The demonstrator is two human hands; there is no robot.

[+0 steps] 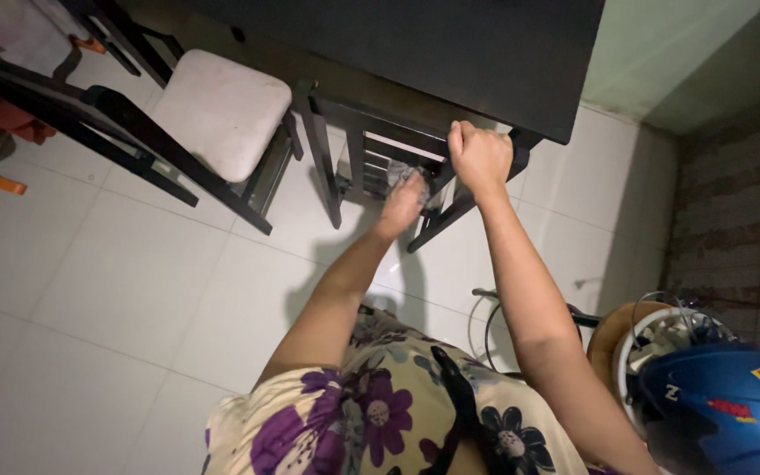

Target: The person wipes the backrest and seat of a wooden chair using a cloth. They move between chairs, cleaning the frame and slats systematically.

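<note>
No container in view apart from an upturned blue helmet [732, 413] low to the right of both hands, its pale lining showing and nothing visible inside.

Dark wooden chair [380, 163] tucked under the black counter [450, 53], directly ahead of both hands. Top rail of the chair back under the right hand [480, 158]; slats just below that grip, level with the left hand [404, 202].

Right grip closed into a tight fist around the top rail, knuckles up. Left grip curled shut on a small crumpled grey cloth [400, 174], pressed against the slats; fingers mostly hidden behind the cloth and the wood.

Second chair with a white padded seat [222, 110] well to the left of the left grip, standing on the white tiled floor [98, 290]. Purple-flowered garment [371, 422] beneath both forearms.
</note>
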